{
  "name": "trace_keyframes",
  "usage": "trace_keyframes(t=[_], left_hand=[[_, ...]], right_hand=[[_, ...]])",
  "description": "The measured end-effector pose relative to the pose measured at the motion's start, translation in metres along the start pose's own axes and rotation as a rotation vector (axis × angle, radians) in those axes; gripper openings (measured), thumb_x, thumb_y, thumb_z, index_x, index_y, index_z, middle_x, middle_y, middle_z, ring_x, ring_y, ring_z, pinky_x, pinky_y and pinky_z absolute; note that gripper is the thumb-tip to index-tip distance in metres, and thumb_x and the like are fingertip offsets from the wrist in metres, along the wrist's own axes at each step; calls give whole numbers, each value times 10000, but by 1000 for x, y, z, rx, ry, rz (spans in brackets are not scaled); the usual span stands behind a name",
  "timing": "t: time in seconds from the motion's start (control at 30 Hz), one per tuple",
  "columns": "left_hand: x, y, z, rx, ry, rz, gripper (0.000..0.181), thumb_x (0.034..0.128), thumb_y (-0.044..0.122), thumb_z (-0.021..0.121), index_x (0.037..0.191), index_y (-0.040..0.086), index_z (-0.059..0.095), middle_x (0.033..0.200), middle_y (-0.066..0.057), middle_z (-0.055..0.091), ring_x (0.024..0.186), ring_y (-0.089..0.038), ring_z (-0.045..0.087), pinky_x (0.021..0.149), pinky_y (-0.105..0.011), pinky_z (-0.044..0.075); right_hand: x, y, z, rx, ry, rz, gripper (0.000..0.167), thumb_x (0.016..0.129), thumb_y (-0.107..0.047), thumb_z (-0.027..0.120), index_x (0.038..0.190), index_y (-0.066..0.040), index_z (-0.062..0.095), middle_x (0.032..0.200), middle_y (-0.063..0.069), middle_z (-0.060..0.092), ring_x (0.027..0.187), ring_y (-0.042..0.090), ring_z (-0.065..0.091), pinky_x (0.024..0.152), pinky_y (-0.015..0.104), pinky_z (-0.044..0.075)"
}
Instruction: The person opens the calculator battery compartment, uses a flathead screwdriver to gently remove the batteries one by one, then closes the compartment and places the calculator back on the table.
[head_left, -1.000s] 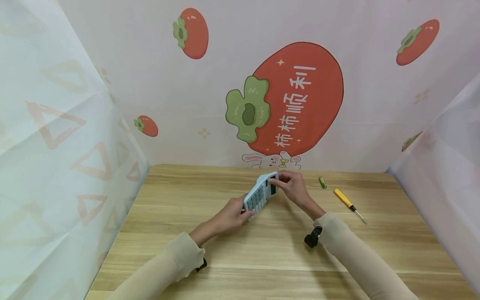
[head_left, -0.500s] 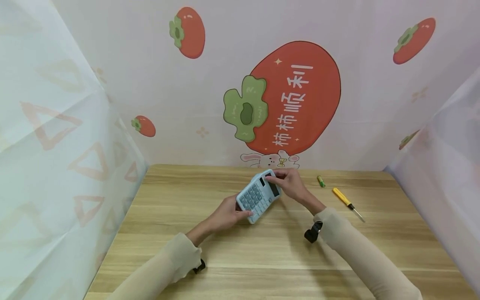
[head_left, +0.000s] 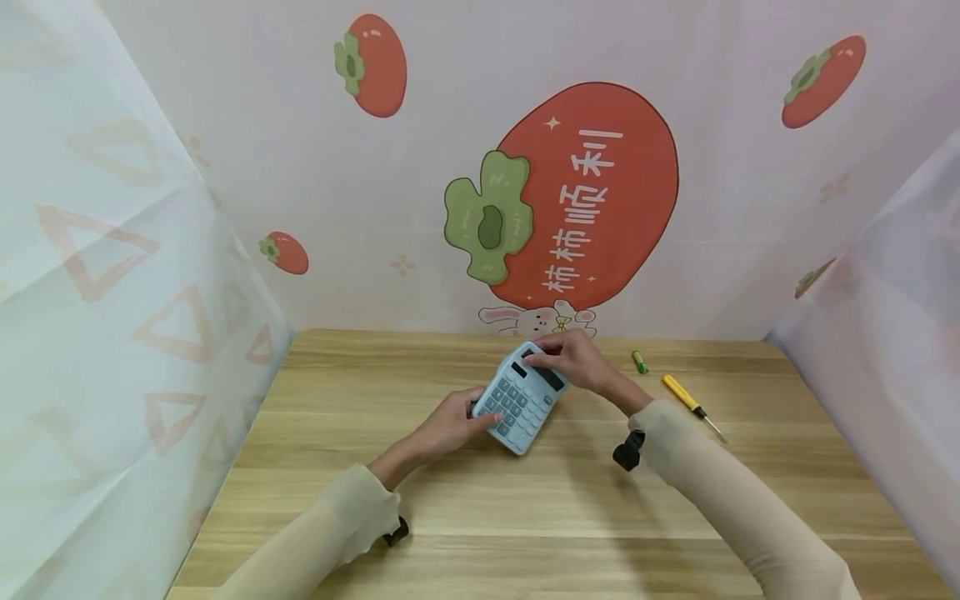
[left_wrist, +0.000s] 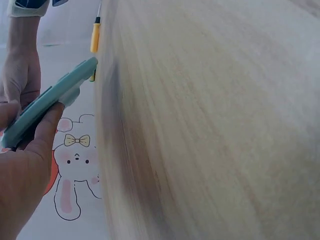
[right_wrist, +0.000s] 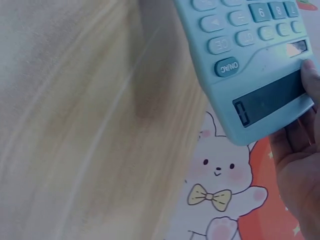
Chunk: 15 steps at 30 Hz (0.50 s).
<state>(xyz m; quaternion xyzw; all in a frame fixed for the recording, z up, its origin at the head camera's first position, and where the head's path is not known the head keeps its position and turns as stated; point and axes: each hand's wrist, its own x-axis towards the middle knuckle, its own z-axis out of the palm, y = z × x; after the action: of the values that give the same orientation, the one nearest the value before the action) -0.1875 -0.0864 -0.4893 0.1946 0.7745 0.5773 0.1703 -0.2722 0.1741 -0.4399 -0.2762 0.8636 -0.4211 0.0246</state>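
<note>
A light blue calculator (head_left: 517, 404) is held tilted above the table, its keys towards the head camera. My left hand (head_left: 450, 427) grips its lower left edge, thumb over the keys and fingers behind. At the display end my right hand (head_left: 577, 360) pinches the top edge, with the thumb on the front by the screen. In the right wrist view the calculator (right_wrist: 260, 65) has a "0" at one end of its display. The left wrist view catches the calculator (left_wrist: 50, 102) edge-on, between both hands.
To the right on the wooden table (head_left: 600, 533) lie a green battery (head_left: 640, 362) and a yellow-handled screwdriver (head_left: 692, 406). Behind the table stands a printed backdrop (head_left: 360, 183) with persimmons and a rabbit, and white sheets hang at both sides.
The calculator has turned from a steep, nearly edge-on tilt so that its keys and screen face the head camera. Both hands have kept hold of it; the battery and screwdriver lie still.
</note>
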Motion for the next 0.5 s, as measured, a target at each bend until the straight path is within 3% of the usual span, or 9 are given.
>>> trace_keyframes(t=[0.17, 0.37, 0.5], left_hand=[[0, -1, 0, -12, 3, -13, 367, 1089, 187, 612, 1413, 15, 628, 1243, -90, 763, 1088, -158, 732, 951, -409, 600], [2, -4, 1, -37, 6, -23, 355, 1080, 150, 622, 1389, -25, 624, 1216, -134, 770, 1093, -209, 750, 911, -307, 606], [2, -6, 2, -54, -1, -38, 374, 1064, 114, 643, 1404, -37, 607, 1235, -154, 762, 1105, -234, 753, 906, -303, 612]], right_hand=[[6, -3, -3, -67, -71, -75, 141, 973, -176, 792, 1063, -79, 843, 887, -11, 783, 673, 109, 649, 594, 242, 541], [11, -10, -5, -103, -143, -86, 115, 978, -192, 789, 1032, -107, 844, 895, -27, 773, 658, 110, 650, 589, 252, 550], [15, -14, -5, -140, -191, -89, 128, 970, -199, 798, 1041, -103, 846, 896, -32, 772, 663, 94, 636, 595, 247, 534]])
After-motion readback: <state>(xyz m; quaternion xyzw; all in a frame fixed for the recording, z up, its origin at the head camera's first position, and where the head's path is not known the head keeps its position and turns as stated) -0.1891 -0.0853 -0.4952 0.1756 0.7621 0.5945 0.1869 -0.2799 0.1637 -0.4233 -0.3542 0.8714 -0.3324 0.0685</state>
